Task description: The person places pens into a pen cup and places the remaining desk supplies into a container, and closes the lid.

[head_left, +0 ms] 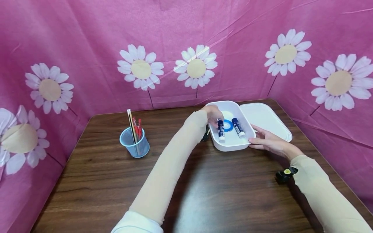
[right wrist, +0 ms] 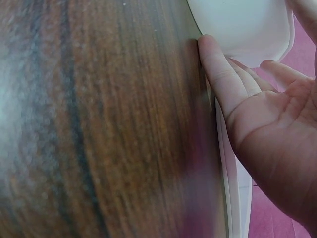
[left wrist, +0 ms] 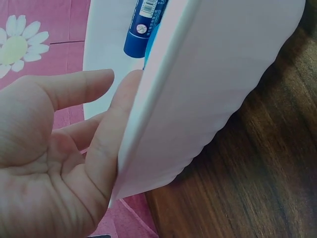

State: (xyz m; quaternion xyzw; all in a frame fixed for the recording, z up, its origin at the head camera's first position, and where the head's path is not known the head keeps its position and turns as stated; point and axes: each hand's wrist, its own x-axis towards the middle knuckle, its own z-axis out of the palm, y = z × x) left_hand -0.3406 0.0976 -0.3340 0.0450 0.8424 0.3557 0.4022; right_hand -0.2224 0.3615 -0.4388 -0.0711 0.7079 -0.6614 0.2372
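Note:
A white plastic box stands on the table toward the back right. Inside it lie two dark blue and white glue sticks, a left one and a right one, with a blue roll of tape between them. My left hand reaches over the box's left wall, fingertips near the left glue stick. In the left wrist view, its thumb and fingers are spread apart, and a glue stick lies beyond them. My right hand holds the box at its right front corner, thumb at the rim, fingers along the outside.
The white lid lies flat to the right of the box, partly behind it. On the table's left side stands a light blue mesh pen cup holding pencils and red pens. Pink cloth with daisies hangs around the brown wooden table.

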